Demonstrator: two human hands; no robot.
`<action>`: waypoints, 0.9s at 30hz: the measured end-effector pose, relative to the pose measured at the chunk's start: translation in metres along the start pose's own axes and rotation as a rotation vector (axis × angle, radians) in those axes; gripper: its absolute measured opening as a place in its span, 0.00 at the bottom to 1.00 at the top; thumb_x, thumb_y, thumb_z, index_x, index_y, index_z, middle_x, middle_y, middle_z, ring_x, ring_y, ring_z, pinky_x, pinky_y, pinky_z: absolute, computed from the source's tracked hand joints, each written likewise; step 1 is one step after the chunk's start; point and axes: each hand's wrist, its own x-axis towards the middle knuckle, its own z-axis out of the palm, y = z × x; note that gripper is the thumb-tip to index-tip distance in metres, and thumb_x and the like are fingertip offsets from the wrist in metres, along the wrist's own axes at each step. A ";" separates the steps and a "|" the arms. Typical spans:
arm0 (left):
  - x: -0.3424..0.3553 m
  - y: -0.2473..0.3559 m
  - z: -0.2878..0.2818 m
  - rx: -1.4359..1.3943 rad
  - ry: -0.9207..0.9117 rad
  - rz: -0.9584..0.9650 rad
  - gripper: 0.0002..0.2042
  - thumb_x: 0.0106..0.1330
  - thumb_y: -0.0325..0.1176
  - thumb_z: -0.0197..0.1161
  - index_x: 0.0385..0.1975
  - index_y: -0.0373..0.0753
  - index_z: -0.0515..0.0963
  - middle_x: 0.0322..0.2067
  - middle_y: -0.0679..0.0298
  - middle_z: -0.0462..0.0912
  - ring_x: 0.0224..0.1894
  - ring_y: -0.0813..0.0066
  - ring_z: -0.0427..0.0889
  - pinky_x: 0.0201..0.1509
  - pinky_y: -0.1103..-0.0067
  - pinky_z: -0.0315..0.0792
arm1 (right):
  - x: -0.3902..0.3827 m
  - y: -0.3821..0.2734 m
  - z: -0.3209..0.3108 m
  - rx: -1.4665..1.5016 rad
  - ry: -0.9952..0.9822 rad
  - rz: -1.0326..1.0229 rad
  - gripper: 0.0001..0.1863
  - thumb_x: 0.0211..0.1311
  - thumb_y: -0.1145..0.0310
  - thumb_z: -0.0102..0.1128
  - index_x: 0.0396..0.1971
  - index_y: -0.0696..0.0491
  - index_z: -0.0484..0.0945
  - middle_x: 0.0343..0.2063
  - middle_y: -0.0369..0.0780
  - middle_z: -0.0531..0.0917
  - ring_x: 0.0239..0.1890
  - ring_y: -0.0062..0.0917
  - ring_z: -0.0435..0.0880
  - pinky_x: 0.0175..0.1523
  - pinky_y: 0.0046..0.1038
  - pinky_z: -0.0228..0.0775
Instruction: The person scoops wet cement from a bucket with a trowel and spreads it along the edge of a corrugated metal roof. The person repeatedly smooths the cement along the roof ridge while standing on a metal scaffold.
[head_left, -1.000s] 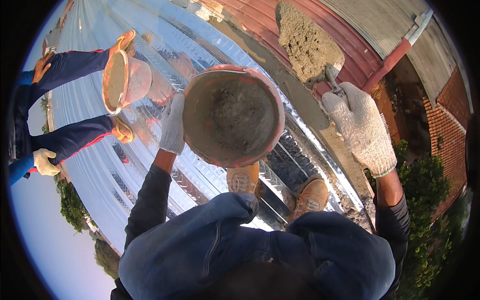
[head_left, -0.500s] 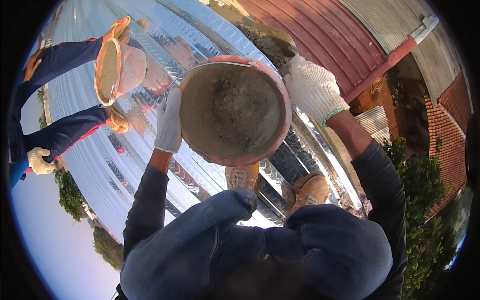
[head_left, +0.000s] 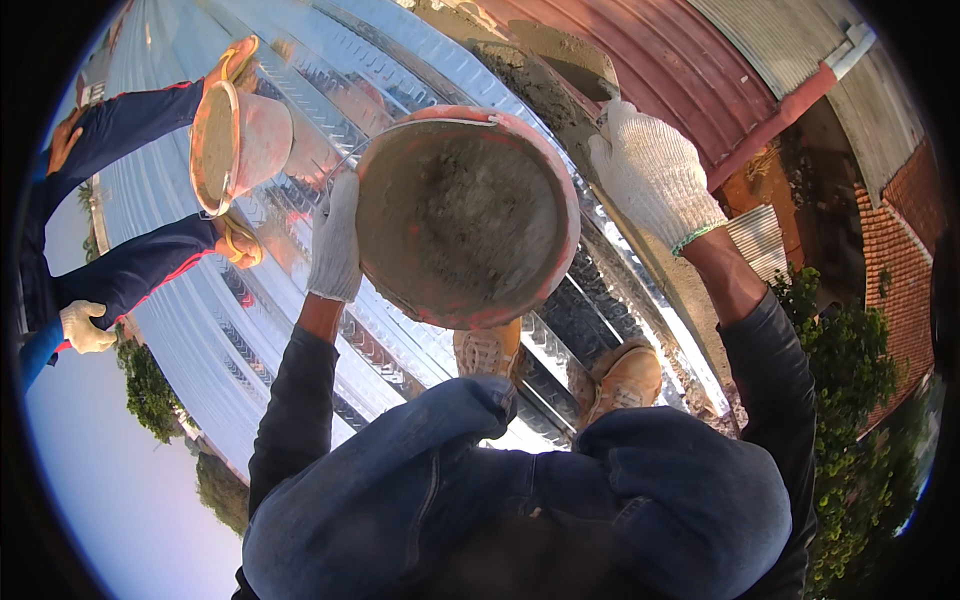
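A reddish bucket (head_left: 392, 235), its inside coated with grey mortar (head_left: 490, 205), is tipped so that its mouth faces me. My left hand (head_left: 337, 235), in a white knitted glove, grips the bucket's left rim near the wire handle. To the right of the bucket, my gloved right hand (head_left: 655, 165) is closed around the handle of a trowel (head_left: 575, 58). The trowel's mortar-smeared blade points up and left, over the edge of the red roof. Its handle is mostly hidden by the glove.
Shiny ribbed metal sheets (head_left: 180, 320) lie under my boots (head_left: 622, 385). At left, a person in dark trousers (head_left: 135, 245) and sandals is beside a second mortar-filled bucket (head_left: 265, 140). A mortar strip (head_left: 690, 300) borders the sheets; beyond are a red metal roof (head_left: 650, 75) and trees (head_left: 850, 400).
My right hand and the trowel have moved right and slightly up, away from the bucket's rim. The bucket and my left hand have shifted slightly left.
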 end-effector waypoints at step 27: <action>-0.006 0.010 0.013 -0.066 0.046 0.008 0.22 0.87 0.53 0.64 0.62 0.39 0.84 0.54 0.66 0.89 0.53 0.78 0.88 0.55 0.75 0.83 | 0.003 -0.002 -0.003 0.088 -0.223 -0.031 0.21 0.77 0.57 0.59 0.48 0.63 0.87 0.41 0.59 0.91 0.48 0.56 0.93 0.56 0.52 0.85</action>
